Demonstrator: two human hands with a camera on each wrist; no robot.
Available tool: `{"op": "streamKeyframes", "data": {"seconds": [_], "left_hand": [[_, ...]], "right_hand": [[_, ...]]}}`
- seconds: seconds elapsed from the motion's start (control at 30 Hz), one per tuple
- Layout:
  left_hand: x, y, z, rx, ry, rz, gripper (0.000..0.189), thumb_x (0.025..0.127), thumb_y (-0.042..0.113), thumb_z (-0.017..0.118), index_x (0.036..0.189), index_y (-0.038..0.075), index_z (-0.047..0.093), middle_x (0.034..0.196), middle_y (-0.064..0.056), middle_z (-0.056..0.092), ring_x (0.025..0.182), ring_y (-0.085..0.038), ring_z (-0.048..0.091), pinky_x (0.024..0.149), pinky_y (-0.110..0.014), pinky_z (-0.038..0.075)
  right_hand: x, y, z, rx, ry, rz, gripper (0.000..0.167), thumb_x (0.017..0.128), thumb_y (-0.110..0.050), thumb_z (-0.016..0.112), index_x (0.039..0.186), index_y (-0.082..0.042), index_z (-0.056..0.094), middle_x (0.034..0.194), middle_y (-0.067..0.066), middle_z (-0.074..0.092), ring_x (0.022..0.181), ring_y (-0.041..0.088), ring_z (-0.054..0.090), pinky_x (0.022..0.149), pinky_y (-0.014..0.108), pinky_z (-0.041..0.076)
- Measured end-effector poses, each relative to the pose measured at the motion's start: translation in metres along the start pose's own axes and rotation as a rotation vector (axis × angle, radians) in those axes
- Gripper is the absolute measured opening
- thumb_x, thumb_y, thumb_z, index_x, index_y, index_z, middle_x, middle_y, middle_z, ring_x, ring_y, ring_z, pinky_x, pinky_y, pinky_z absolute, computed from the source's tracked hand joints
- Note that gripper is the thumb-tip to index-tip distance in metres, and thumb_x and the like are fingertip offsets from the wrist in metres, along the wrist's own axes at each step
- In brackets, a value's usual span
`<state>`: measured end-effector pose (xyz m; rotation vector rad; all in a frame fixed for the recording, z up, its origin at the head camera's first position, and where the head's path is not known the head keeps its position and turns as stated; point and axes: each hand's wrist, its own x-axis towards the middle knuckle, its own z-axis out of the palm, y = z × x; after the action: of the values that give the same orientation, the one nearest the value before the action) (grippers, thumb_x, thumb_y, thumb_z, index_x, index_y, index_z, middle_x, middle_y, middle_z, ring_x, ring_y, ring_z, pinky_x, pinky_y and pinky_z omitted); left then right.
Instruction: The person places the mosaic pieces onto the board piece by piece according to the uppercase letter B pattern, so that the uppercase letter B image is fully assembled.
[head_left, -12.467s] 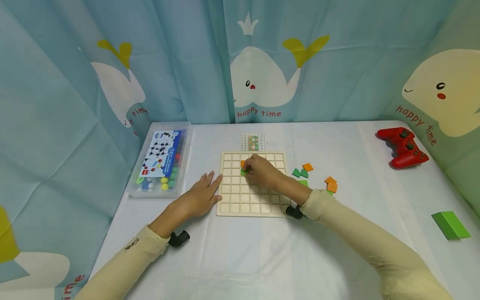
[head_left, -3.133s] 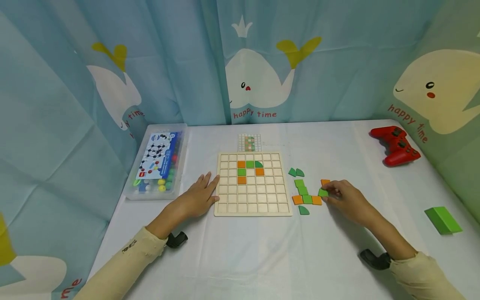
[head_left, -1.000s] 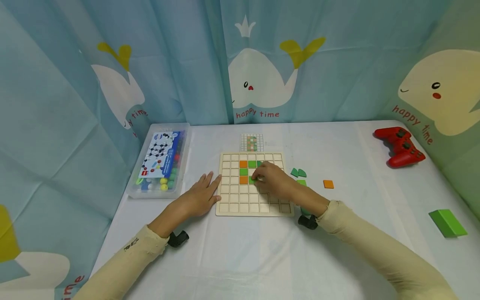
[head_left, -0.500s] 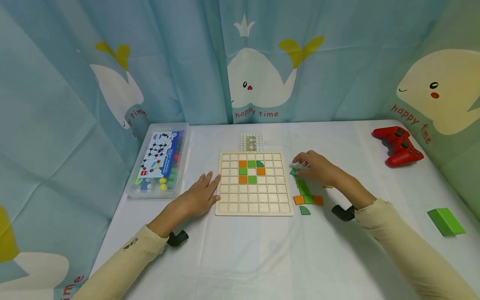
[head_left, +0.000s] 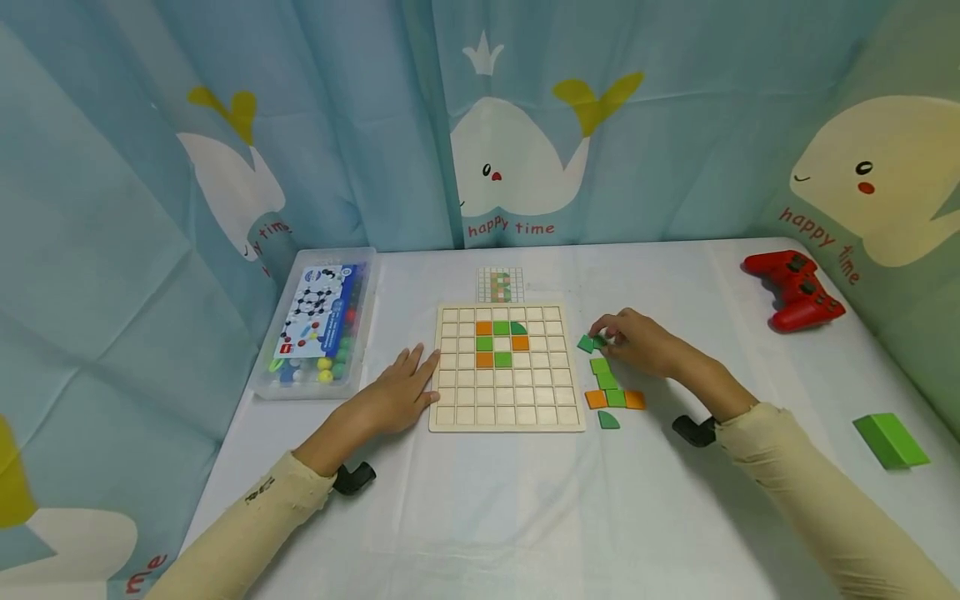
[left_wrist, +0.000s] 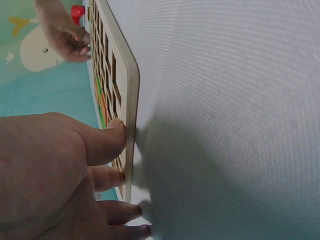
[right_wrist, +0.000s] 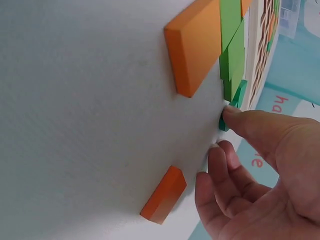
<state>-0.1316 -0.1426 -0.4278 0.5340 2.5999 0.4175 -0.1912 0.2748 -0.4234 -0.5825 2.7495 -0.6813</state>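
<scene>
On our counter (head_left: pixel 480 500), the board (head_left: pixel 525 417) had gained a green square (head_left: pixel 503 360), seemingly progress; the part-curled right grip (head_left: pixel 637 342) touched a dark-green piece (right_wrist: pixel 224 122), pinch unclear; left grip (head_left: pixel 397 393) spread.

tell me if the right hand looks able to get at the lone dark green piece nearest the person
Likely yes: nothing covers the lone dark green piece or blocks its near side, though the right hand is at other dark green pieces, beyond the orange and green tiles.
</scene>
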Motion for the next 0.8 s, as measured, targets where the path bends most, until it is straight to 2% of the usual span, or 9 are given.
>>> {"op": "streamKeyframes", "data": {"seconds": [0.1,0.23,0.33,0.6,0.8], "left_hand": [[0.000,0.000,0.001,-0.003,-0.001,0.003,0.070,0.114,0.034,0.046,0.170,0.006,0.014,0.175,-0.025,0.005,0.162,-0.047,0.004,0.130,-0.059,0.015],[0.000,0.000,0.001,-0.002,0.004,0.005,0.070,0.114,0.033,0.046,0.170,0.006,0.014,0.175,-0.025,0.005,0.162,-0.047,0.005,0.130,-0.059,0.015],[0.000,0.000,0.000,0.001,0.003,0.004,0.070,0.114,0.034,0.046,0.170,0.007,0.014,0.175,-0.025,0.004,0.162,-0.046,0.004,0.130,-0.059,0.014],[-0.001,0.000,-0.001,-0.003,-0.001,0.003,0.069,0.114,0.034,0.046,0.170,0.007,0.013,0.175,-0.024,0.004,0.162,-0.046,0.003,0.130,-0.059,0.014],[0.000,0.000,0.001,-0.005,-0.004,0.005,0.070,0.114,0.034,0.046,0.170,0.007,0.014,0.175,-0.025,0.004,0.162,-0.046,0.004,0.130,-0.059,0.014]], "right_hand": [[0.001,0.001,-0.001,-0.019,0.008,0.003,0.027,0.099,-0.009,0.073,0.125,-0.003,0.068,0.110,0.021,0.061,0.097,0.031,0.059,0.088,0.050,0.052],[0.001,0.003,-0.002,-0.029,0.041,0.075,0.032,0.099,-0.020,0.076,0.121,0.001,0.065,0.111,0.022,0.061,0.097,0.032,0.058,0.087,0.049,0.050],[0.000,0.006,-0.002,-0.004,0.048,0.112,0.035,0.100,-0.021,0.075,0.122,0.003,0.063,0.113,0.023,0.059,0.099,0.034,0.056,0.088,0.049,0.049],[-0.004,0.011,0.000,0.095,0.055,0.018,0.028,0.100,-0.005,0.071,0.125,0.006,0.063,0.118,0.025,0.060,0.103,0.034,0.054,0.091,0.050,0.047],[-0.002,0.012,0.003,0.102,0.058,0.039,0.025,0.102,-0.008,0.070,0.123,0.004,0.065,0.118,0.024,0.059,0.103,0.033,0.052,0.091,0.049,0.047]]}}
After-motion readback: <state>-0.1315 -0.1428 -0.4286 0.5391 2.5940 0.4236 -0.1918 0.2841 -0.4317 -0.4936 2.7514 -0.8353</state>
